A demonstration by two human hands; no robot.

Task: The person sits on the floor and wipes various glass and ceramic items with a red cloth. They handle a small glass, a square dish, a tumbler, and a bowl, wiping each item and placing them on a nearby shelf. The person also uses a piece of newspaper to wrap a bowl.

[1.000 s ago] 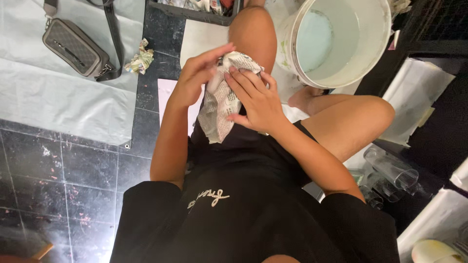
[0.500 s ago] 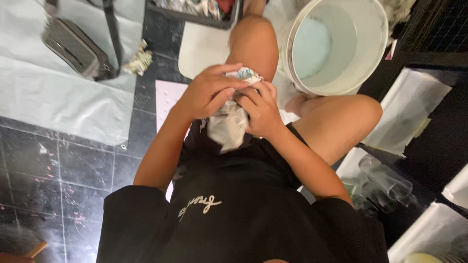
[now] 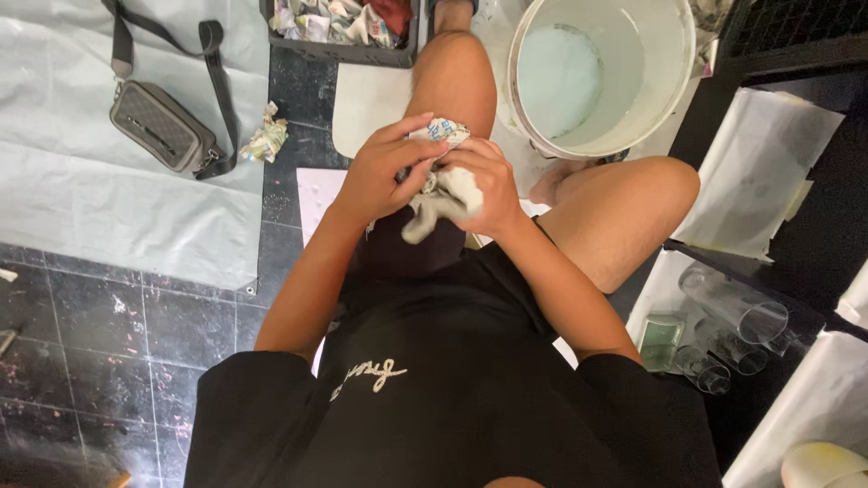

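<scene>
Dark tiled floor [image 3: 108, 316] lies under a seated person, with a pale sheet [image 3: 99, 208] spread to one side. Both hands meet above the lap: the left hand [image 3: 384, 176] is curled over a printed paper bundle [image 3: 440, 134], and the right hand [image 3: 488, 185] is closed around its lower part, where a pale crumpled end [image 3: 425, 215] hangs out. What is inside the paper cannot be told. Judging from this, the wrapping is partly done, since one end is loose. Beyond the knees stands a white bucket [image 3: 601, 77] with milky water, and a crate [image 3: 344, 27] holds more paper bundles. One crumpled wad [image 3: 267, 136] lies on the tiles beside a small grey bag [image 3: 163, 126]. Clear glasses [image 3: 732, 312] rest at the right.
</scene>
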